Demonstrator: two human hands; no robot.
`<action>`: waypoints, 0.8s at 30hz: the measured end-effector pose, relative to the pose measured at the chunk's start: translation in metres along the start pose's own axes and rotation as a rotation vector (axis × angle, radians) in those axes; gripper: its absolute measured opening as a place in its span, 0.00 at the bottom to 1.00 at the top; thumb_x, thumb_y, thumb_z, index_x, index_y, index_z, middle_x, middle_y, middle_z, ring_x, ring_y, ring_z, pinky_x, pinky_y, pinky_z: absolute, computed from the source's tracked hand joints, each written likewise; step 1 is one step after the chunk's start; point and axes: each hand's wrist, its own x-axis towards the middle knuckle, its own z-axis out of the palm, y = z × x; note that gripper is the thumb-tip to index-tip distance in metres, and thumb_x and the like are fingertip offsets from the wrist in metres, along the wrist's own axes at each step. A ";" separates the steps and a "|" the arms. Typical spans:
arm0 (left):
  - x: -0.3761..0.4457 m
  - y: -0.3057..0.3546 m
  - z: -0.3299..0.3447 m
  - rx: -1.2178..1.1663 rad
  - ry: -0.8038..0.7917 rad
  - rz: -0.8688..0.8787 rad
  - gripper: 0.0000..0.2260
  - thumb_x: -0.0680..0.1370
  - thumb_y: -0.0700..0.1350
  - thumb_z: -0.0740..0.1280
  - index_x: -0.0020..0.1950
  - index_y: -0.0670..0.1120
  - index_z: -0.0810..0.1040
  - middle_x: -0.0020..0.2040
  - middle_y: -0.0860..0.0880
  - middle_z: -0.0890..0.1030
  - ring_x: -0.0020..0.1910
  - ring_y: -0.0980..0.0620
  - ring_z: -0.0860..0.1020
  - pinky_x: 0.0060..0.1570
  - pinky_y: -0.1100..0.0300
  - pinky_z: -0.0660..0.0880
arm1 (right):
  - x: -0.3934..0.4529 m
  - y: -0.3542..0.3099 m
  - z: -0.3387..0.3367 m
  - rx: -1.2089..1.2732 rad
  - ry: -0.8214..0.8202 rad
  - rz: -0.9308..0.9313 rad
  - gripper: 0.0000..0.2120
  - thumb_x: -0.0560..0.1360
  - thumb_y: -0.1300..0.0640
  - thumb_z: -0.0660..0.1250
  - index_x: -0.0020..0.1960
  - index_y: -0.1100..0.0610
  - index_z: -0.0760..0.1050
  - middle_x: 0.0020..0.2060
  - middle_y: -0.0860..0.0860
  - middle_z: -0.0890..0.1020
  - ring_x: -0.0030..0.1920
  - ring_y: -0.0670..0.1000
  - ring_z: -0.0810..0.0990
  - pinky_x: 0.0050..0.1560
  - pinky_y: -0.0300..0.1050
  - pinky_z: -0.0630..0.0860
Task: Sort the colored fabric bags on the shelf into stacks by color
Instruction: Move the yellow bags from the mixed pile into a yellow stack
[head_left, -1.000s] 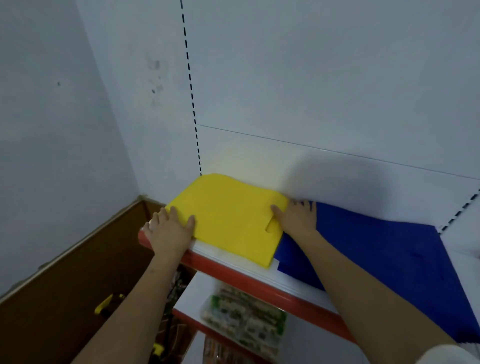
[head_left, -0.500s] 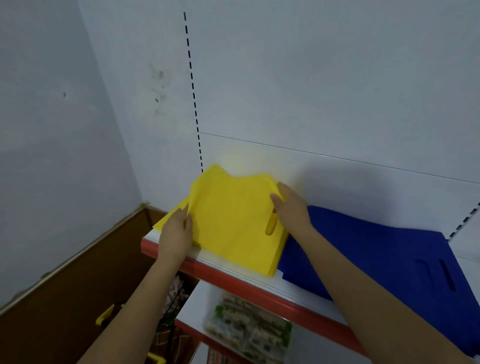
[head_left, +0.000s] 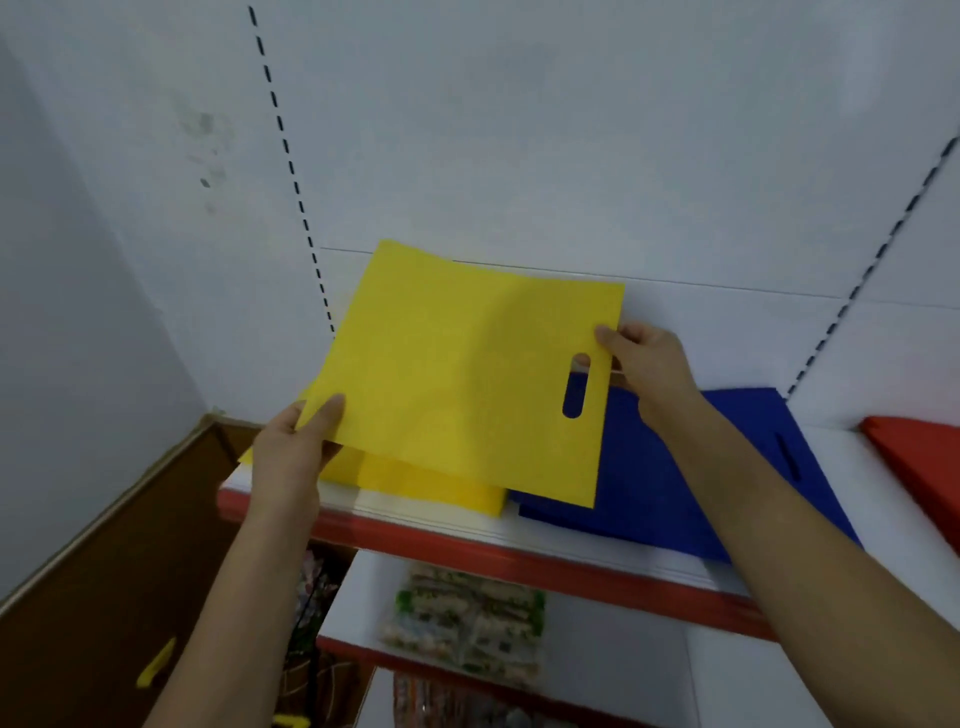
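yellow bag (head_left: 457, 374) held by left hand (head_left: 291, 447) and right hand (head_left: 649, 364).

Yellow bag (head_left: 467, 374) (flat, tilted) above yellow stack (head_left: 431, 480)

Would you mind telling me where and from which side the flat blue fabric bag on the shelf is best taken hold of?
Probably by its front edge, coming from the shelf's open front. The flat blue fabric bag lies flat, so a thumb above and fingers slid beneath would pinch it. Its left part is covered by the lifted yellow fabric bag that the left hand and right hand hold, so take the bared right portion.
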 end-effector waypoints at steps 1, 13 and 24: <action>-0.010 0.000 0.010 0.051 -0.034 0.039 0.09 0.77 0.47 0.72 0.55 0.45 0.82 0.51 0.47 0.85 0.48 0.49 0.83 0.47 0.56 0.79 | -0.004 -0.002 -0.017 -0.026 0.031 -0.015 0.09 0.80 0.57 0.67 0.56 0.62 0.79 0.47 0.59 0.85 0.46 0.57 0.86 0.47 0.54 0.83; -0.182 -0.013 0.202 0.236 -0.440 0.247 0.05 0.79 0.47 0.69 0.51 0.46 0.82 0.45 0.44 0.85 0.45 0.39 0.82 0.49 0.45 0.80 | -0.113 -0.033 -0.301 -0.106 0.343 -0.120 0.11 0.81 0.59 0.65 0.52 0.68 0.79 0.45 0.66 0.84 0.46 0.63 0.85 0.49 0.62 0.81; -0.447 -0.082 0.476 0.258 -0.802 0.290 0.02 0.79 0.43 0.69 0.47 0.47 0.81 0.42 0.40 0.82 0.41 0.45 0.79 0.43 0.51 0.79 | -0.282 -0.020 -0.676 -0.129 0.729 -0.060 0.10 0.81 0.56 0.66 0.53 0.63 0.80 0.45 0.59 0.84 0.45 0.57 0.85 0.47 0.49 0.82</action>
